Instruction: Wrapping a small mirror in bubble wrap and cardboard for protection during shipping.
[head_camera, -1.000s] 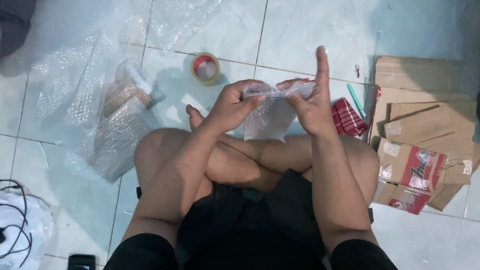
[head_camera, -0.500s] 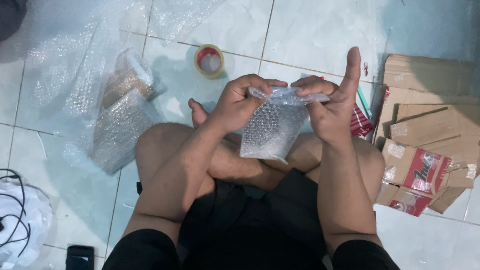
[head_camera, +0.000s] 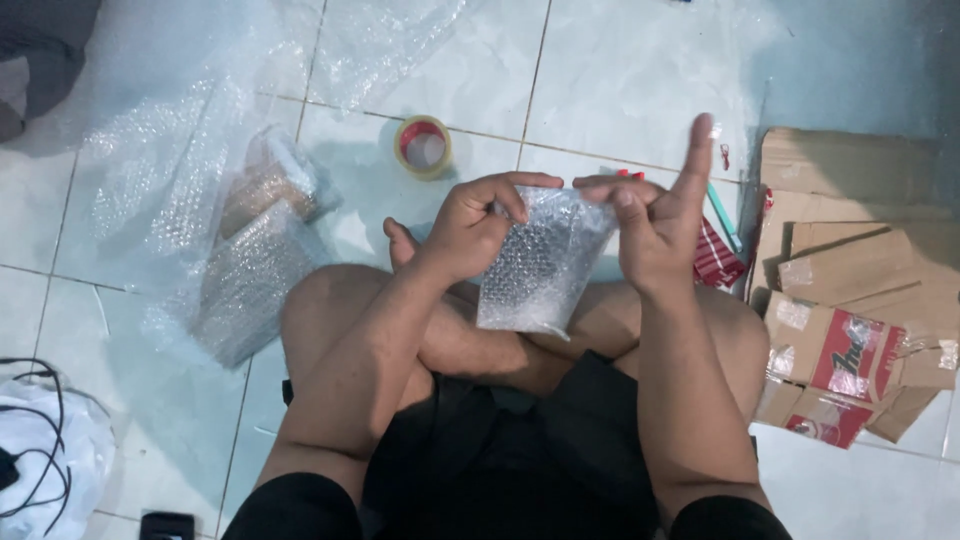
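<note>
- A bubble-wrapped parcel is held upright above the person's crossed legs, over the tiled floor.
- The left hand curls around the parcel's upper left edge, fingers closed on the wrap.
- The right hand pinches the top right corner with thumb and lower fingers; its index finger points straight up, free.
- The parcel looks light, soft-skinned and somewhat slippery; the wrap yields, so holding it by the firm sides seems safer than by loose film.
- A tape roll lies beyond; flattened cardboard boxes sit at the right.
</note>
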